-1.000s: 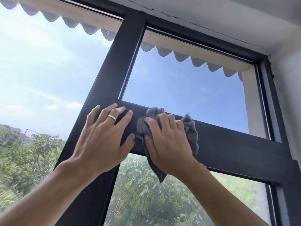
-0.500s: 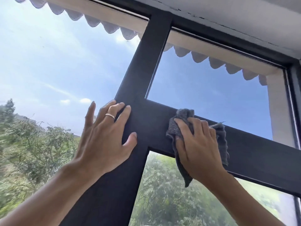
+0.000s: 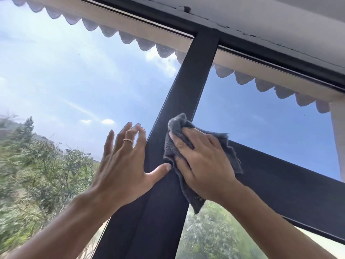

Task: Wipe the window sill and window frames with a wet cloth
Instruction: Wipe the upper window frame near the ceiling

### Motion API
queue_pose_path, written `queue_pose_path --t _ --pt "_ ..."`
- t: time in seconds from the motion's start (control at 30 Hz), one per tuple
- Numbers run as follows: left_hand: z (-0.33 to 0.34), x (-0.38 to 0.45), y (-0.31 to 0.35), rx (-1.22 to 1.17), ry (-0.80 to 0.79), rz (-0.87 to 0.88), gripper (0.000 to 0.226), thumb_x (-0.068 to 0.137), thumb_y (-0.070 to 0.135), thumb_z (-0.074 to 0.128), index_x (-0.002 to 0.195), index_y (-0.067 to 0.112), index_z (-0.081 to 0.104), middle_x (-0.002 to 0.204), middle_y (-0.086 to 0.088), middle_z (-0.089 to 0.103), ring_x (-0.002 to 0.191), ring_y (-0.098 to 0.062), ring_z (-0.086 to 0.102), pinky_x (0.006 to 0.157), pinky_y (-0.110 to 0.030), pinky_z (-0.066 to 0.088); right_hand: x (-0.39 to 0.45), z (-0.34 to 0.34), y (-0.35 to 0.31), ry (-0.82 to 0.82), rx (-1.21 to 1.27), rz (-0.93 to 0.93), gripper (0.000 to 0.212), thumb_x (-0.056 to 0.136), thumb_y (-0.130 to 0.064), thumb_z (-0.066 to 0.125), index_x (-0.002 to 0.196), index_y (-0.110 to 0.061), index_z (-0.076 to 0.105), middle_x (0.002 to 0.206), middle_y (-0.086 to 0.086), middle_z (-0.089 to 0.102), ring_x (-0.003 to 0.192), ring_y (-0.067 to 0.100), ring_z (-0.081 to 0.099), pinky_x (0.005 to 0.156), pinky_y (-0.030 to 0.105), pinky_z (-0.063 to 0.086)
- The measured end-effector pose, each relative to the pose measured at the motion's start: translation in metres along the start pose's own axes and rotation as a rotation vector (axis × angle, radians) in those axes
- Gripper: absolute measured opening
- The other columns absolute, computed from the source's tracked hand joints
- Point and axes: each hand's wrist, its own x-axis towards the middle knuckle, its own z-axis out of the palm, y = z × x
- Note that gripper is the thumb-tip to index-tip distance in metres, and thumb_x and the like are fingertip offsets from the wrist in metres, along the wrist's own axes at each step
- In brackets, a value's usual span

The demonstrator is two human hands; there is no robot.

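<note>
Since half a second earlier, right hand (image 3: 200,165) had slid the grey cloth (image 3: 186,156) left along the horizontal crossbar (image 3: 280,176) to where it joins the vertical mullion (image 3: 188,86); left hand (image 3: 121,161) had shifted partly off the mullion onto the left window pane (image 3: 74,81). View had panned, so the frame sat further right.

Nearest: both forearms reached up from the bottom edge. Left hand was spread flat, fingers straight and splayed against the glass, thumb stretched right across the mullion, its tip just beside the cloth edge. Ring (image 3: 128,140) on one finger.

Right hand lay on the cloth, fingers extended and slightly bent, pressing it flat onto the dark frame at the joint. Cloth was bunched above the fingertips; a loose corner hung below the wrist over the lower right pane.

Farther up: top frame rail (image 3: 280,51) under a white ceiling edge (image 3: 280,19) with cracked paint. Outside: scalloped awning trim (image 3: 130,38), green trees (image 3: 46,161), blue sky with thin cloud.
</note>
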Motion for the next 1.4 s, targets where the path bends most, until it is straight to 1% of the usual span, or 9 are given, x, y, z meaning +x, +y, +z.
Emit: queue_pose_path --t 0.13,0.27,0.43,0.6,0.7,0.87,1.0,1.13,1.4 --pt "-0.001 0.000 -0.003 -0.006 -0.044 -0.022 0.116 0.066 0.086 0.016 0.153 0.011 0.025 0.160 0.000 0.021 0.150 -0.011 -0.001 0.122 -0.038 -0.003 0.038 -0.003 0.003 -0.190 0.043 -0.251 0.056 0.097 -0.043 0.023 0.149 -0.029 0.040 0.158 0.001 0.032 0.149 0.015 0.019 0.122 0.037 0.005" --pt "-0.006 0.004 -0.002 0.014 -0.030 -0.053 0.116 0.066 0.087 0.004 0.155 0.014 0.016 0.162 0.004 0.011 0.149 -0.009 -0.009 0.122 -0.038 -0.006 0.091 -0.007 0.038 -0.185 -0.005 -0.129 0.072 0.086 -0.058 0.004 0.153 -0.039 0.023 0.165 -0.003 0.012 0.151 0.012 -0.003 0.119 0.035 -0.014" --pt "-0.002 0.008 -0.007 0.018 -0.045 -0.079 0.108 0.069 0.078 0.002 0.155 0.014 0.014 0.162 0.003 0.010 0.150 -0.010 -0.008 0.123 -0.039 -0.001 0.084 0.001 0.022 -0.232 0.010 -0.345 0.057 0.092 -0.052 0.020 0.141 -0.038 0.045 0.157 -0.009 0.031 0.150 0.014 0.011 0.122 0.044 0.001" --pt "-0.002 0.018 -0.003 0.000 -0.020 -0.095 0.107 0.067 0.075 -0.001 0.156 0.016 0.011 0.163 0.005 0.003 0.149 -0.008 -0.013 0.122 -0.036 -0.006 0.114 0.000 0.021 -0.111 -0.043 -0.226 0.050 0.092 -0.049 0.024 0.119 -0.027 0.059 0.133 -0.004 0.052 0.136 0.019 0.036 0.120 0.046 0.012" --pt "-0.003 0.030 -0.002 0.011 0.002 -0.079 0.105 0.069 0.073 -0.002 0.156 0.016 0.012 0.163 0.003 0.005 0.149 -0.010 -0.013 0.123 -0.039 -0.004 0.107 0.005 0.022 -0.119 -0.002 -0.356 0.041 0.093 -0.043 0.032 0.114 -0.025 0.062 0.120 -0.005 0.056 0.124 0.016 0.044 0.118 0.042 0.017" --pt "-0.003 0.056 -0.002 0.011 0.008 -0.041 0.105 0.069 0.073 -0.002 0.156 0.015 0.007 0.164 0.003 -0.002 0.147 -0.010 -0.021 0.121 -0.041 -0.010 0.144 -0.001 0.049 -0.007 -0.039 -0.169 0.051 0.092 -0.048 0.024 0.115 -0.025 0.063 0.126 -0.004 0.057 0.129 0.020 0.042 0.116 0.043 0.022" --pt "-0.003 0.072 0.000 -0.067 0.019 -0.026 0.101 0.071 0.072 0.005 0.156 0.018 0.006 0.164 0.006 -0.002 0.147 -0.006 -0.021 0.121 -0.039 -0.011 0.135 0.006 0.054 0.011 -0.025 -0.323 0.041 0.093 -0.044 0.032 0.110 -0.024 0.064 0.115 -0.006 0.059 0.118 0.018 0.047 0.113 0.039 0.027" --pt "-0.003 0.094 0.003 -0.077 0.036 -0.013 0.083 0.092 0.065 0.026 0.156 0.016 0.007 0.164 0.005 -0.002 0.147 -0.007 -0.020 0.120 -0.040 -0.013 0.172 -0.004 0.076 0.013 -0.042 -0.160 0.054 0.091 -0.050 0.020 0.115 -0.025 0.062 0.122 -0.005 0.056 0.128 0.020 0.042 0.114 0.041 0.024" --pt "-0.002 0.134 0.009 0.023 0.072 0.044 0.083 0.087 0.064 0.023 0.157 0.022 0.005 0.164 0.007 -0.005 0.145 -0.008 -0.026 0.116 -0.050 -0.021 0.198 -0.002 0.101 0.021 -0.038 -0.150 0.049 0.093 -0.049 0.023 0.117 -0.030 0.061 0.118 -0.009 0.055 0.124 0.016 0.042 0.112 0.040 0.027"
